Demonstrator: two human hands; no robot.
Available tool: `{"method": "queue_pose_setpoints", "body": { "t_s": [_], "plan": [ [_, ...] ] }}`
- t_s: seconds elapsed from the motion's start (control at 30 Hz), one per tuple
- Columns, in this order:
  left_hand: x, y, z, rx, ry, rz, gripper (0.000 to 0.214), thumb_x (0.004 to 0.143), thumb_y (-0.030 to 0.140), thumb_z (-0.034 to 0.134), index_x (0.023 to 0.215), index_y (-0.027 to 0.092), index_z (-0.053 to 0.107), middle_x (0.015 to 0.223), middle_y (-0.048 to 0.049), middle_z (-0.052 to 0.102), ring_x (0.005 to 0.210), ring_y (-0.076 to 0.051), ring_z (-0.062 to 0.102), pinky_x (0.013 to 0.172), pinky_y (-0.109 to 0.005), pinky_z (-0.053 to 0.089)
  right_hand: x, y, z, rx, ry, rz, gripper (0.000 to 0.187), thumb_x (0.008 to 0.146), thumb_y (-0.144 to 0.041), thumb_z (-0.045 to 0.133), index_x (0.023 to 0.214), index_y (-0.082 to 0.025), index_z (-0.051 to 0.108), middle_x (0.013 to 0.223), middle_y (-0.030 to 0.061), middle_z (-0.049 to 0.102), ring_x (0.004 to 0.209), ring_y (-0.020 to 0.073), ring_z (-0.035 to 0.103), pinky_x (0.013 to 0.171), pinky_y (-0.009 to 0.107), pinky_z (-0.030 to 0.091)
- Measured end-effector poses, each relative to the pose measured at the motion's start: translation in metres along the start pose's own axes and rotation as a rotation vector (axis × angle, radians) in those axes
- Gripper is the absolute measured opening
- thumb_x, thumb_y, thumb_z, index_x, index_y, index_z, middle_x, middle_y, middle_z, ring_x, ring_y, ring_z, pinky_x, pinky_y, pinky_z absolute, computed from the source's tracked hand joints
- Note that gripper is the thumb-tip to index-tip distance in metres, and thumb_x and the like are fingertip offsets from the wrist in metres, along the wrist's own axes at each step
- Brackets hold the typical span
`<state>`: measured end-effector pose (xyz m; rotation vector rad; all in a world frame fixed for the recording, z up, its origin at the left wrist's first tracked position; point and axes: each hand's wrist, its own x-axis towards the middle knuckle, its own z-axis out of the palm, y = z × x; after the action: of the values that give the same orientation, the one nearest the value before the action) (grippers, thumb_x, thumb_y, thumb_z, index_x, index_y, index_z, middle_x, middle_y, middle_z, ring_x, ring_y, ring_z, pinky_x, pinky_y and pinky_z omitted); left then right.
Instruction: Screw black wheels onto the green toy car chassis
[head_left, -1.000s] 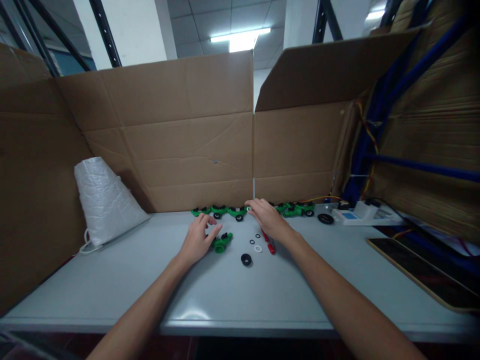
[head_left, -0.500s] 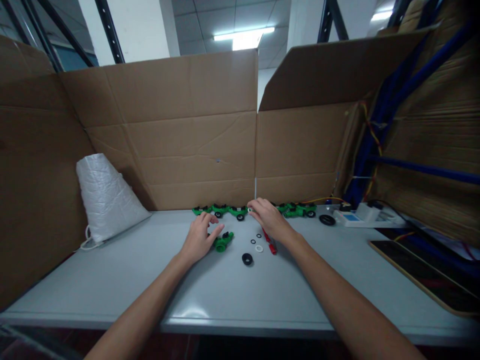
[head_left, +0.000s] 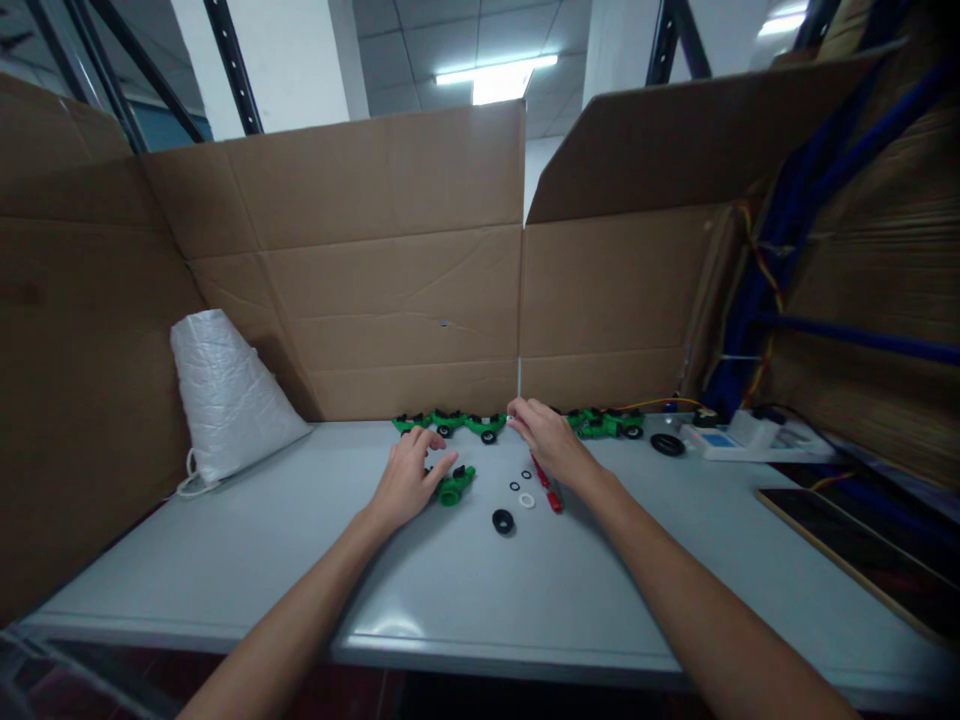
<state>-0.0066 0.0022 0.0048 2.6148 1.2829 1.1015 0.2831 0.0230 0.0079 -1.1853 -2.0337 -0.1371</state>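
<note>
My left hand (head_left: 409, 475) is over the table with thumb and fingers apart, holding nothing. Close beside it, partly behind the thumb, lies a small green toy vehicle (head_left: 454, 486). At the back, my right hand (head_left: 546, 436) has its thumb and fingertips pinched together by a row of green toy vehicles (head_left: 480, 428); a small pale spot shows there, too small to name. Below that hand is a red-handled tool (head_left: 553, 497), partly covered. Nearby lie a white ring (head_left: 527, 501), a small black ring (head_left: 514, 486), another like it, and a thick black tyre-like ring (head_left: 502, 521).
Cardboard walls (head_left: 405, 280) stand behind and at the left. A white padded bag (head_left: 232, 400) leans at the back left. To the right are more green toys (head_left: 604, 424), black rings (head_left: 667, 444), a power strip (head_left: 750, 440) and a dark flat panel (head_left: 847, 545).
The whole view has shifted slightly, so everything appears a little further right. Both hands keep nearly the same places and poses. The toys and rings stay where they were on the table.
</note>
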Motion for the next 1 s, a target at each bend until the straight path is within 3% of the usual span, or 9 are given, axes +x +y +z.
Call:
{"method": "queue_pose_setpoints", "body": {
  "t_s": [0.57, 1.0],
  "plan": [
    [-0.0007, 0.0007, 0.0009, -0.008, -0.008, -0.004, 0.025, 0.105, 0.048, 0.054, 0.107, 0.024, 0.06, 0.111, -0.0068, 0.064, 0.107, -0.027, 0.06, 0.096, -0.042, 0.047, -0.0011, -0.0002, 0.0015, 0.064, 0.024, 0.017, 0.011, 0.107, -0.027, 0.04, 0.105, -0.027, 0.051, 0.094, 0.0048, 0.066, 0.084, 0.0237, 0.064, 0.074, 0.032, 0.045],
    [-0.001, 0.0004, -0.0003, -0.006, -0.005, -0.003, 0.024, 0.105, 0.047, 0.053, 0.108, 0.024, 0.058, 0.111, -0.0065, 0.064, 0.107, -0.026, 0.06, 0.096, -0.042, 0.046, 0.0006, 0.002, 0.0053, 0.025, 0.055, 0.015, 0.014, 0.105, -0.027, 0.041, 0.093, -0.026, 0.047, 0.089, 0.0047, 0.063, 0.081, 0.023, 0.061, 0.068, 0.03, 0.04]
  ]
}}
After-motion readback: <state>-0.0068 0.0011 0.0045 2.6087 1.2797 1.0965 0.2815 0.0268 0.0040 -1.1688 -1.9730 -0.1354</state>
